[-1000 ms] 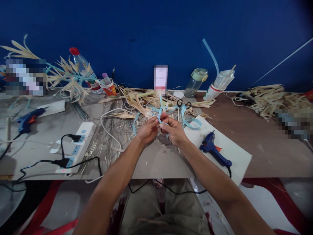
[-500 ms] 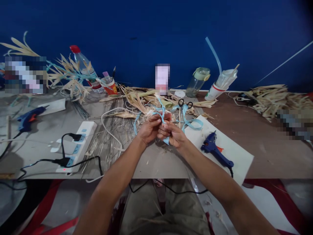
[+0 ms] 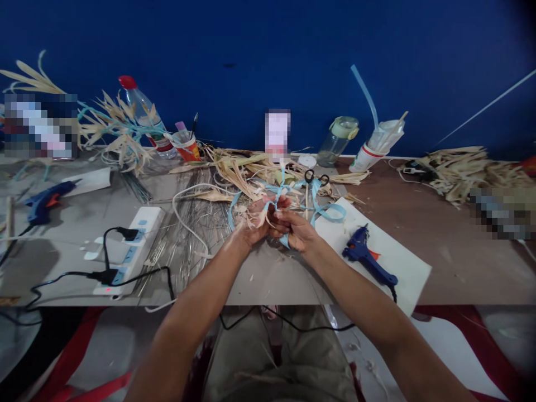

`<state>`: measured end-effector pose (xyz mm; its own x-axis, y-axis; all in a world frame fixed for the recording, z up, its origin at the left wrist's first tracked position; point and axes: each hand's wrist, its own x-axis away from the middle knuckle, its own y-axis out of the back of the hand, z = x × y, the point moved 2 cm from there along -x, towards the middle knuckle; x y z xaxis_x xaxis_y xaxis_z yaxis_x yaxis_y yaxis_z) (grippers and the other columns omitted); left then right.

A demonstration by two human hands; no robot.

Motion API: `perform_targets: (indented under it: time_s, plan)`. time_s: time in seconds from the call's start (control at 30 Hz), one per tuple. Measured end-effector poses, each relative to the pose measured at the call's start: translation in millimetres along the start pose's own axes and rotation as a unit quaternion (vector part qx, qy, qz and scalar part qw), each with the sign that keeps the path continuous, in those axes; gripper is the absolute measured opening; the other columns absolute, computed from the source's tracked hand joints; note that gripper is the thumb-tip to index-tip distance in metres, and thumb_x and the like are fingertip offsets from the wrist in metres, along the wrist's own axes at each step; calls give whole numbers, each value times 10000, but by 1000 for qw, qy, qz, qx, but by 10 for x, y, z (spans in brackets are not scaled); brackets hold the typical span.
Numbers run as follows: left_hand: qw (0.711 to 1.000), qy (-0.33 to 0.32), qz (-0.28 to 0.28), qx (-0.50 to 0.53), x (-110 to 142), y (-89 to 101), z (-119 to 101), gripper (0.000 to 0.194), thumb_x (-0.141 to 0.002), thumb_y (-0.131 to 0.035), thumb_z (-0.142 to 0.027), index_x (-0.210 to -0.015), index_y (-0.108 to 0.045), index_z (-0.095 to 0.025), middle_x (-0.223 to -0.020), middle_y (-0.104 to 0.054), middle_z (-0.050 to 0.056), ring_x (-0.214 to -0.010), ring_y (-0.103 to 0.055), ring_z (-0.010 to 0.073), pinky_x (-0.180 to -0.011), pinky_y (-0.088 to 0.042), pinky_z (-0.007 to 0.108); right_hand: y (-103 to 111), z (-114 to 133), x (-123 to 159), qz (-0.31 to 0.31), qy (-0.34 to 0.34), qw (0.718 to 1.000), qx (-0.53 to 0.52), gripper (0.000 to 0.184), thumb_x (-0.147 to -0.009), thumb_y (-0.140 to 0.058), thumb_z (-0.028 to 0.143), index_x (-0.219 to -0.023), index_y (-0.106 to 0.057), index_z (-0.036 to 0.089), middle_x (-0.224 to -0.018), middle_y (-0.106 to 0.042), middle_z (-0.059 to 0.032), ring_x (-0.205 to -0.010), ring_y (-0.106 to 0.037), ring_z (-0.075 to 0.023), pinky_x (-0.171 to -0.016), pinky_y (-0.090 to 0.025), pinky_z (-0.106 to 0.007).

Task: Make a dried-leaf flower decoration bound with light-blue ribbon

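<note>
Both hands meet over the middle of the table. My left hand (image 3: 252,235) is closed round a branching stem (image 3: 282,187) wrapped in light blue tape, with pale dried-husk petals (image 3: 260,216) hanging over its fingers and partly hiding them. Close against it, my right hand (image 3: 296,226) pinches at the stem's lower part, and a light blue strip (image 3: 285,240) shows beneath its fingers. What exactly lies between the fingertips is too small to see. Behind the hands are loose dried husks (image 3: 238,173), black-handled scissors (image 3: 315,177) and a curl of blue ribbon (image 3: 333,213).
At right a blue glue gun (image 3: 368,257) lies on a white board (image 3: 412,273). A power strip (image 3: 144,223) with black plugs, thin wires (image 3: 184,223) and another glue gun (image 3: 46,202) are at left. A bottle (image 3: 146,114), cups and a phone (image 3: 277,134) stand along the wall.
The stem has turned in my hands. Its pale petals now lie to the left over my left hand, and a side branch shows; my right hand stays pinched in nearly the same place.
</note>
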<state>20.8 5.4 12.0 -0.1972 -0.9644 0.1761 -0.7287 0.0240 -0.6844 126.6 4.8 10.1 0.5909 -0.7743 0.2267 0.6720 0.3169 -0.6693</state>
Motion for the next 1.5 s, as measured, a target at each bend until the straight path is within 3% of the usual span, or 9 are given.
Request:
perform_targets:
  time_s: [0.1,0.3,0.57,0.73,0.9,1.03,1.1,1.3,1.5]
  plan:
    - [999,19,35,19,-5,-20,0,359,-583,-787,-433,-667,-563,-166,-804,-685,95,-812,-658,233,-659,-529,348,-6,-25,-10,-39,6,998,41,360,-574,-766,248,-586,-411,198,-430,-246,125,-390,-158,-30,-408,-186,-203]
    - [1000,-6,-5,25,11,-72,-24,325,-575,-821,-309,-665,-549,-155,-768,-688,63,-834,-665,214,-708,-520,319,-40,-5,10,-150,61,976,148,323,-506,-800,297,-568,-508,175,-444,-413,84,-400,-329,-46,-419,-223,-221]
    - [998,22,47,27,27,-3,-56,319,-615,-781,-401,-706,-594,-160,-874,-690,91,-872,-648,234,-705,-524,349,-12,62,37,-89,54,988,112,315,-542,-775,280,-569,-473,192,-409,-289,114,-377,-213,-34,-417,-189,-218]
    - [1000,18,22,15,22,-43,-43,321,-610,-793,-363,-664,-552,-160,-850,-686,78,-811,-643,204,-676,-512,328,17,18,14,-108,51,981,153,301,-539,-760,307,-560,-484,189,-451,-370,92,-407,-287,-49,-437,-231,-229]
    - [998,-8,-55,-5,-40,-8,2,274,-606,-795,-254,-645,-543,-153,-687,-633,13,-708,-622,138,-600,-473,238,106,28,6,-200,149,913,324,183,-601,-706,309,-629,-576,183,-579,-548,45,-536,-439,-96,-545,-338,-256]
    - [991,-39,-116,-59,-67,41,12,254,-642,-757,-259,-600,-529,-156,-603,-566,-23,-577,-537,85,-524,-418,198,115,78,43,-215,199,849,439,112,-643,-664,285,-673,-620,186,-662,-612,20,-647,-507,-130,-646,-373,-280]
    - [987,-57,-124,-83,-59,44,-4,265,-659,-743,-286,-586,-523,-156,-585,-535,-30,-543,-500,74,-499,-399,194,108,86,53,-208,204,859,421,128,-632,-669,289,-700,-628,189,-664,-605,22,-643,-498,-128,-638,-368,-275]
    - [983,-63,-115,-126,-18,27,-55,276,-692,-719,-360,-627,-533,-167,-579,-508,-37,-495,-470,77,-512,-453,233,84,43,40,-174,156,941,244,201,-642,-641,390,-643,-586,198,-495,-409,58,-478,-300,-86,-486,-225,-250]
    - [984,-50,-123,-119,-13,12,-97,309,-684,-734,-357,-602,-505,-168,-474,-432,-57,-410,-408,55,-466,-412,215,49,53,92,-192,239,876,374,213,-737,-607,378,-625,-592,198,-529,-418,48,-536,-347,-101,-538,-277,-261]
